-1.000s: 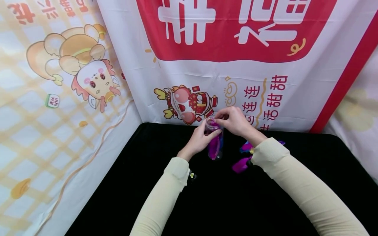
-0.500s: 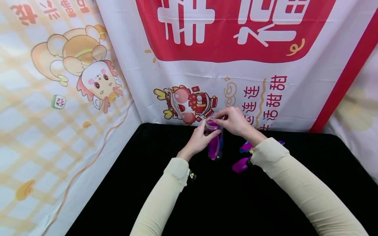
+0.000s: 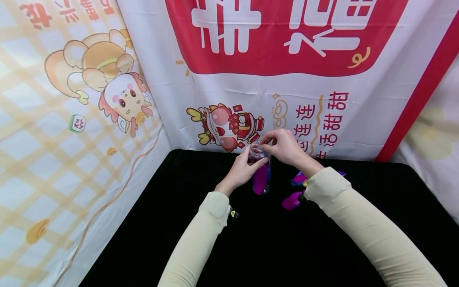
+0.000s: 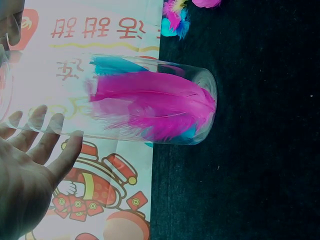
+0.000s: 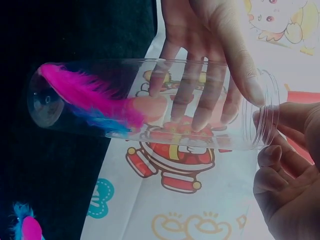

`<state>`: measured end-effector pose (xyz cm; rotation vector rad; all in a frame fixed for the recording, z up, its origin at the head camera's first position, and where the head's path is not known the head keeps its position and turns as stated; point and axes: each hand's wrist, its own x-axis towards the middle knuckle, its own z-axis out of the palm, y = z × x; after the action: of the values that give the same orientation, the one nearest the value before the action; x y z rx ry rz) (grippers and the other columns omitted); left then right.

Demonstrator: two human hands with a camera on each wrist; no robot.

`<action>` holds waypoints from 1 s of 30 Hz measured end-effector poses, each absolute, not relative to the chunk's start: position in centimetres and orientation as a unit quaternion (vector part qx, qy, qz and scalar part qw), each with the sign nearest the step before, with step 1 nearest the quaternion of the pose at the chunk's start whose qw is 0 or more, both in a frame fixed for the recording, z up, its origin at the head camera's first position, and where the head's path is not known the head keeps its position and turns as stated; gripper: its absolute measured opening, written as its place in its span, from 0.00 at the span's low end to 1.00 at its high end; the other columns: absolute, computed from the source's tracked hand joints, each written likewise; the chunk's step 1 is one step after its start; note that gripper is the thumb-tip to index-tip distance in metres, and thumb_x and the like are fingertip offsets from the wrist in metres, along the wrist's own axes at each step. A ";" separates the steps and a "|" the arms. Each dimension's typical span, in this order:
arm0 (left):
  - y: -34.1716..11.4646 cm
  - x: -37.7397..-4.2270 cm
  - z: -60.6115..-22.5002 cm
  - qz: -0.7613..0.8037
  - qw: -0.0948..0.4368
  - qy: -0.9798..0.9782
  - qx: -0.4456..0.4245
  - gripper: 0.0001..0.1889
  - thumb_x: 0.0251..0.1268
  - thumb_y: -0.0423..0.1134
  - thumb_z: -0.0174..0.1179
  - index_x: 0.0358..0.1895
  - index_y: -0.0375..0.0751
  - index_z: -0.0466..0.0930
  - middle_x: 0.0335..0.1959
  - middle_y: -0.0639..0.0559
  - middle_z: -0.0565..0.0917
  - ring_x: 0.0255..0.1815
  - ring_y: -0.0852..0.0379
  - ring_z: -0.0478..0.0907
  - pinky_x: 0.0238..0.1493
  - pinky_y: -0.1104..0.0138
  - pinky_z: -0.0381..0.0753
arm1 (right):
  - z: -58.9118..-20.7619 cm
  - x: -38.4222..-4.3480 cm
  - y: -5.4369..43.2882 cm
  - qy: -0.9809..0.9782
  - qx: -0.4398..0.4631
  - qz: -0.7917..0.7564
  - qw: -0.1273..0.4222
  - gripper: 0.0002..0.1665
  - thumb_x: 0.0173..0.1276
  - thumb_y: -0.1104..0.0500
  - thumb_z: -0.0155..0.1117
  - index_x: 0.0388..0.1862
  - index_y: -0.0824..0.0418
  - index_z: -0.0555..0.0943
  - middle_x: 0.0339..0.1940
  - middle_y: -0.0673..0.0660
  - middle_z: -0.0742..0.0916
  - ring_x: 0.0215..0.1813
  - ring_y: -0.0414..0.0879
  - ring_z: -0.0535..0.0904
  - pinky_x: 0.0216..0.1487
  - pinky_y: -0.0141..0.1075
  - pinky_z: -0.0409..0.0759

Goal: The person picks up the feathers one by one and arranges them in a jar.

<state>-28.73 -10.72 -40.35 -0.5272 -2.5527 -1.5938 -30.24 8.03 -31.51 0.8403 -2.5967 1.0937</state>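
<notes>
A clear jar (image 3: 256,154) stands upright at the back of the black table. Inside, magenta and blue feathers (image 4: 150,95) lie towards its base. My left hand (image 3: 241,168) grips the jar around its upper part, thumb on the near side; in the right wrist view its fingers (image 5: 205,110) show through the wall. At the jar's mouth is my right hand (image 3: 283,147). The right wrist view has its fingertips (image 5: 272,155) at the threaded rim, with no feather visible between them. More magenta and blue feathers (image 3: 292,200) rest on the table beside my right forearm, partly hidden by the sleeve.
Behind the black table (image 3: 265,239) hangs a white and red printed banner (image 3: 222,85), close behind the jar. A yellow-checked printed cloth (image 3: 82,167) borders the left side. A small dark object with a yellow mark (image 3: 234,214) shows beside my left cuff.
The magenta that showed at the jar's mouth is gone from there, and the magenta feather now looks broader inside the jar. Both hands keep nearly the same place.
</notes>
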 end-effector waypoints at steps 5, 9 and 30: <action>-10.6 -28.7 -40.4 -0.525 0.038 -0.832 -0.174 0.37 0.70 0.59 0.64 0.77 0.55 0.62 0.66 0.53 0.78 0.64 0.61 0.76 0.61 0.62 0.79 | -31.3 -30.1 8.2 -0.878 0.285 0.371 0.100 0.04 0.67 0.63 0.71 0.39 0.61 0.90 0.36 0.56 0.91 0.32 0.49 0.83 0.35 0.39 0.79; -10.6 -28.5 -40.4 -0.525 0.034 -0.832 -0.174 0.37 0.70 0.60 0.64 0.76 0.55 0.62 0.65 0.54 0.78 0.63 0.61 0.76 0.61 0.61 0.79 | -31.0 -29.9 8.6 -0.876 0.286 0.375 0.101 0.05 0.69 0.62 0.71 0.40 0.61 0.90 0.38 0.56 0.91 0.33 0.51 0.83 0.35 0.40 0.79; -10.5 -28.8 -40.4 -0.524 0.048 -0.833 -0.174 0.38 0.70 0.61 0.63 0.77 0.49 0.63 0.62 0.52 0.81 0.63 0.59 0.77 0.63 0.60 0.78 | -30.0 -28.9 11.9 -0.869 0.293 0.383 0.112 0.06 0.72 0.60 0.69 0.41 0.61 0.90 0.40 0.57 0.90 0.41 0.51 0.85 0.43 0.46 0.82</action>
<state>-28.82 -10.52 -40.44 -0.5311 -2.5385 -1.5964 -28.88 11.87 -30.05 0.8601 -2.5513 1.1254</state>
